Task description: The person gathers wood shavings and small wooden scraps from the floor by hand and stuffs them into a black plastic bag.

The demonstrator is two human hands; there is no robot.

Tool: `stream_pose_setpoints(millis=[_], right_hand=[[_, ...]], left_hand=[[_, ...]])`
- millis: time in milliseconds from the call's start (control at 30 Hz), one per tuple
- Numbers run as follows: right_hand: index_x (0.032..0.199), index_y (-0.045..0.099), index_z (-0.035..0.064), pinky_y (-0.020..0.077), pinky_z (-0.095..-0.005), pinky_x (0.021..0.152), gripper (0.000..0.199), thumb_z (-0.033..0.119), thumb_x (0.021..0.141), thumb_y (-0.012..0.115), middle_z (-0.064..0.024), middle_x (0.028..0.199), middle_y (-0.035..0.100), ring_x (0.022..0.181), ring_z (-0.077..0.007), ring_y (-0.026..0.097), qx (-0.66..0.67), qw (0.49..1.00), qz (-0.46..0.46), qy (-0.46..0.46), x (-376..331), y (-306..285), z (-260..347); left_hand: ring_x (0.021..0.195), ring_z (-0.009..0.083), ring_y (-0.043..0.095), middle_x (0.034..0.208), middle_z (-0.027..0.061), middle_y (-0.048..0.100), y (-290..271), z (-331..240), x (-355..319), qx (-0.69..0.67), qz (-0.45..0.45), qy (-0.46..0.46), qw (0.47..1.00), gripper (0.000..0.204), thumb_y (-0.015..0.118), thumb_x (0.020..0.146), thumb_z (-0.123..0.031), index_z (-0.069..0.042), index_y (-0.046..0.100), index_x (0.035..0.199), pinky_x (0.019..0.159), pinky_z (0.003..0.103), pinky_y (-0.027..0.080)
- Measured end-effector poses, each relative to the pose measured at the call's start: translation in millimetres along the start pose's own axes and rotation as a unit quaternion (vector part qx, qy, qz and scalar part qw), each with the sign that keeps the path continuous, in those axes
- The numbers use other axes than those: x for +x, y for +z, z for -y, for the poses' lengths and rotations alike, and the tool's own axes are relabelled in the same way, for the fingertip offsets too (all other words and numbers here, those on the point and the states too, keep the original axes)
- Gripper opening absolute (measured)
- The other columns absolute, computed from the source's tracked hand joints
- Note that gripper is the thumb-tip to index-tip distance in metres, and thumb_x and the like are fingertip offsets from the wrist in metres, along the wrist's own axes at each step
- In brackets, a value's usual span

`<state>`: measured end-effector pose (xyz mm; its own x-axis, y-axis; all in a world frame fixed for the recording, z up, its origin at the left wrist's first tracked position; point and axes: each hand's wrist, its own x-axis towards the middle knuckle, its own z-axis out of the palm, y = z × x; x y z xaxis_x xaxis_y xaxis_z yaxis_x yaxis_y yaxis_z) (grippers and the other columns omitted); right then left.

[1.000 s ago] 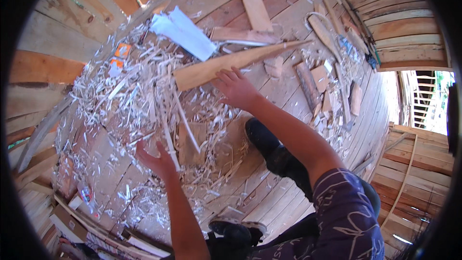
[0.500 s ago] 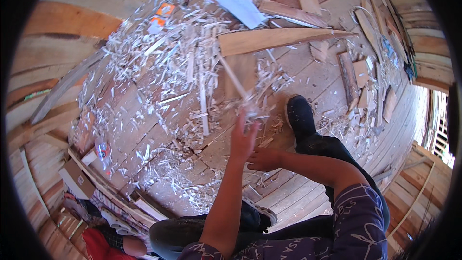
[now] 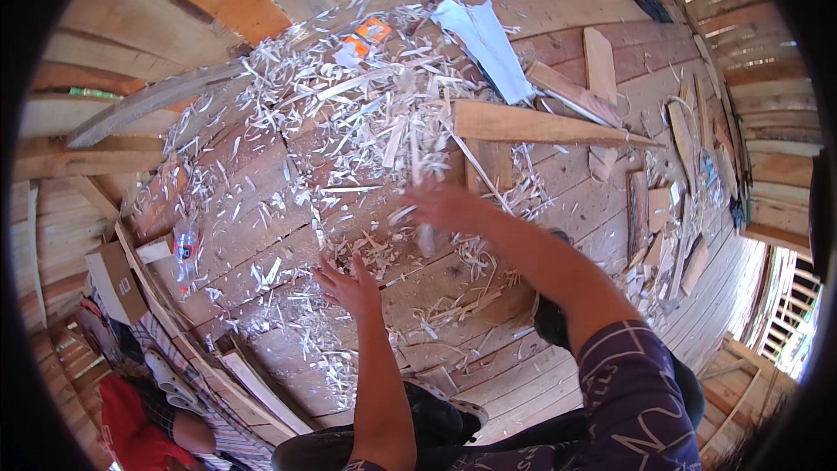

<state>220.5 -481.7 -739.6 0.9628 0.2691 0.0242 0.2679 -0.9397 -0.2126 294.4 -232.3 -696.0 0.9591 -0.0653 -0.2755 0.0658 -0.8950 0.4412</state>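
Pale curled wood shavings (image 3: 384,113) lie thickly over the plank floor (image 3: 253,179). My left hand (image 3: 350,284) is low over the scattered shavings, its fingers spread and holding nothing. Farther ahead and to the right, my right hand (image 3: 443,207) reaches across at the near edge of the main heap. Its fingers look stretched apart, slightly blurred, and some shavings beneath it are smeared by motion. Just beyond it lie a thin wood strip (image 3: 478,163) and a long tapered board (image 3: 540,125).
A light-blue sheet (image 3: 488,48) and orange box pieces (image 3: 373,30) lie at the back. Wood offcuts (image 3: 639,216) are piled on the right. On the left are a plastic bottle (image 3: 185,249), a cardboard box (image 3: 116,282) and a person in red (image 3: 144,432).
My hands have come apart: the left moved left, the right moved forward and left. Shavings that were at my left hand are no longer there. The view has shifted.
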Motion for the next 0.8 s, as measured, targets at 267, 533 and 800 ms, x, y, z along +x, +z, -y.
stream_pose_setpoints(millis=[267, 533, 800], right_hand=[[0.105, 0.065, 0.0152, 0.0134, -0.0577, 0.114, 0.037, 0.031, 0.071, 0.067, -0.0082, 0.118, 0.061, 0.121, -0.0232, 0.05, -0.176, 0.929, 0.325, -0.034, -53, -130, -84], [0.109, 0.062, 0.0127, 0.0342, -0.0568, 0.101, 0.041, 0.027, 0.071, 0.07, -0.0083, 0.098, 0.064, 0.099, -0.028, 0.062, -0.025, 0.926, 0.36, 0.108, 59, -114, -12], [0.134, 0.049, 0.0122, 0.0276, -0.0519, 0.109, 0.056, 0.024, 0.081, 0.06, -0.0209, 0.145, 0.035, 0.133, -0.0325, 0.037, -0.079, 0.994, 0.01, -0.082, 210, -65, -2]], left_hand=[[0.138, 0.0389, 0.027, 0.148, 0.0248, 0.029, 27, -56, -18, -0.132, 0.167, 0.094, 0.973, 0.071, 0.063, 0.087, -0.04, -0.004, 0.035, 0.142, 0.11, 0.052, 0.024], [0.127, 0.043, 0.042, 0.139, 0.0261, 0.041, -16, -30, 13, -0.287, 0.112, 0.208, 0.928, 0.059, 0.067, 0.083, -0.016, -0.006, 0.042, 0.136, 0.105, 0.044, 0.036], [0.122, 0.0448, 0.046, 0.14, 0.0277, 0.038, -182, 65, 105, 0.131, 0.181, 0.159, 0.962, 0.07, 0.068, 0.082, -0.023, -0.007, 0.033, 0.14, 0.104, 0.046, 0.038]])
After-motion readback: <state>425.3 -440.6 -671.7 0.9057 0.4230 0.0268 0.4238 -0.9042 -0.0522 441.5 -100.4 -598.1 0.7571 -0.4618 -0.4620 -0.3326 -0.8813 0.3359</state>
